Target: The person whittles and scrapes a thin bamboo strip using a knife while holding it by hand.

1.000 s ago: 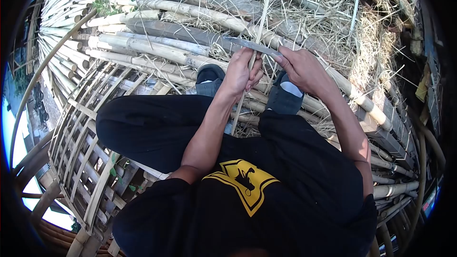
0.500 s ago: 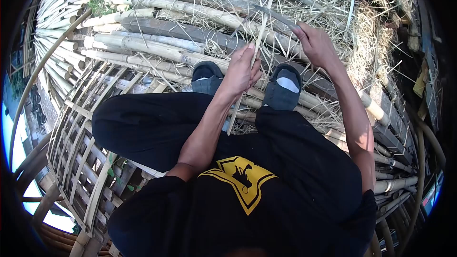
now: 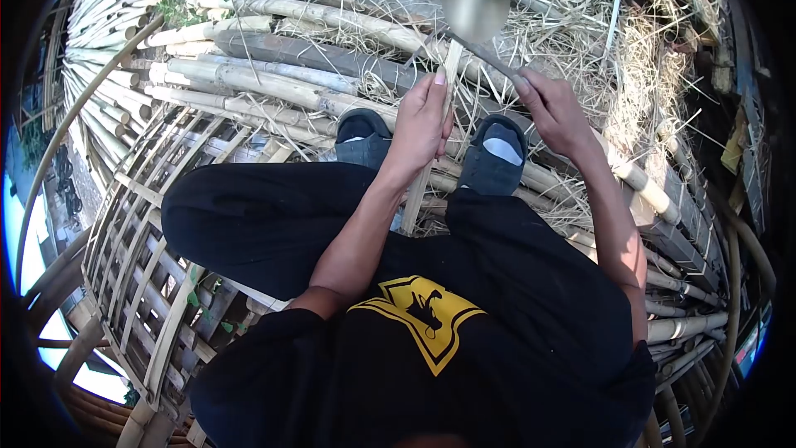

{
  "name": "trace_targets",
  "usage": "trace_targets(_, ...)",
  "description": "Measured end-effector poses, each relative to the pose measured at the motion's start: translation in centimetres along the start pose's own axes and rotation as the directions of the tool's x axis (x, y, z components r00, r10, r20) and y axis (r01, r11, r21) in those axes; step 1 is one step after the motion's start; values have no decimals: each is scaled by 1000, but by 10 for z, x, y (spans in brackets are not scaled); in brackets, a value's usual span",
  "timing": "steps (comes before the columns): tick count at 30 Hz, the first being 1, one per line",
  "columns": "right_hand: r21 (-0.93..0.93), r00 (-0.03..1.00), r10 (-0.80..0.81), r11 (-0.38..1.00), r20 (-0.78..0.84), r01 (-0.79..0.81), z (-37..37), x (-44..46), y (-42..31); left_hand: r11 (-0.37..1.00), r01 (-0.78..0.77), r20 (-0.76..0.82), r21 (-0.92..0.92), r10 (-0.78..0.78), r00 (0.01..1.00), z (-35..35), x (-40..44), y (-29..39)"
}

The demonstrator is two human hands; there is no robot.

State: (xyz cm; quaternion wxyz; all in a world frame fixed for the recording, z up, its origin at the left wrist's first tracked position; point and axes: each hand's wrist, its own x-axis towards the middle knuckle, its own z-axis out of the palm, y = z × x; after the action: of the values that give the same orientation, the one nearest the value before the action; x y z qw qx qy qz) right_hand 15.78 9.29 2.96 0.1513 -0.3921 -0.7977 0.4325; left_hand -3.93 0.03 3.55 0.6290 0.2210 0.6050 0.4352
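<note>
My left hand point(image 3: 421, 124) is closed around a long, pale bamboo strip point(image 3: 416, 197), its thumb lying along the upper face. The strip runs from between my knees up past my feet. My right hand point(image 3: 554, 112) grips a knife whose dark blade point(image 3: 489, 58) points up and left. The blade meets or crosses the strip just above my left thumb; whether it touches cannot be made out. A round blurred patch covers the strip's upper part and lies close to the blade's tip.
Bamboo poles point(image 3: 274, 87) lie beneath my dark sandals point(image 3: 491, 158). Thin shavings point(image 3: 572, 25) are strewn ahead and to the right. A woven bamboo lattice point(image 3: 157, 265) stands at my left, near a stack of cut poles point(image 3: 99, 58).
My right hand and the knife have shifted slightly down, towards my left hand. My left hand has turned a little on the strip, and the strip's broad face shows more.
</note>
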Motion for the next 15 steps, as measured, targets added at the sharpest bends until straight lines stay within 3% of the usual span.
trace_targets(2,-51,990,-76,995,116,82,23,-6,-10,1000,-5,4,17,5,1000,0,-2,0)
trace_targets(9,-157,993,-81,983,89,94,32,-1,-7,997,-31,-43,70,34,999,3,-2,-4)
trace_targets(15,-295,996,-73,952,55,86,24,14,0,966,-104,-144,237,141,979,2,2,-15)
